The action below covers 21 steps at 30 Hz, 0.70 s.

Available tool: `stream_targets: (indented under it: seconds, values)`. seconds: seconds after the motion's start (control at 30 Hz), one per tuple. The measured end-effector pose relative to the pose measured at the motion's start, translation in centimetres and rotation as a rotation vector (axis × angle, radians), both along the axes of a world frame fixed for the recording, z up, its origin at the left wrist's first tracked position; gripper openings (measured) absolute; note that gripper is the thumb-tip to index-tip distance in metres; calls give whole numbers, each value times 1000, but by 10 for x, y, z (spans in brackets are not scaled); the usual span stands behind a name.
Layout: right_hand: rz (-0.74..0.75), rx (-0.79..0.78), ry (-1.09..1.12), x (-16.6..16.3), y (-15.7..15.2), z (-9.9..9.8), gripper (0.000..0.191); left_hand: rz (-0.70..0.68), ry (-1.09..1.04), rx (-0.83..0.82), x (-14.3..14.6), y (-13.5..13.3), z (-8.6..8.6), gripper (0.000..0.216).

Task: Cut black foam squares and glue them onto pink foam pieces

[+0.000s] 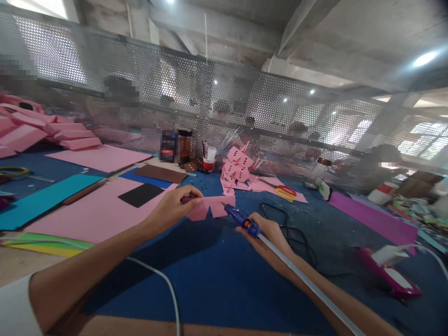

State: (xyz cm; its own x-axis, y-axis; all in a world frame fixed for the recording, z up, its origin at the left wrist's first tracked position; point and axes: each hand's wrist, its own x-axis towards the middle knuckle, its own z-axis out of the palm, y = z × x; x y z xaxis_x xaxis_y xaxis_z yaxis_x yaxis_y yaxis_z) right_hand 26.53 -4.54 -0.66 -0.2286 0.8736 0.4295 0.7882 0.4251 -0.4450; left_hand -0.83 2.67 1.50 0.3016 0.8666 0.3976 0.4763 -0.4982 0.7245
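My left hand (175, 203) pinches the left end of a cut pink paper piece (210, 206) and holds it a little above the blue table covering (217, 275). My right hand (269, 233) is closed round a blue glue gun (243, 220). Its tip points at the right edge of the pink piece. A long clear glue stick (308, 284) runs back from the gun along my right forearm.
A pile of folded pink pieces (238, 170) and red-handled scissors (284, 191) lie beyond my hands. Large pink, teal and black sheets (101, 205) cover the left. A black cable (294, 233), a magenta tool (388, 275) and a perforated metal screen (224, 107) with people behind it are also in view.
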Motion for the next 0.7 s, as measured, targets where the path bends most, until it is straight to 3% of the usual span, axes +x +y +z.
stream_targets:
  seconds: [0.7]
  values:
    - [-9, 18, -17, 1, 1, -2, 28, -22, 6, 3, 0, 0, -2, 26]
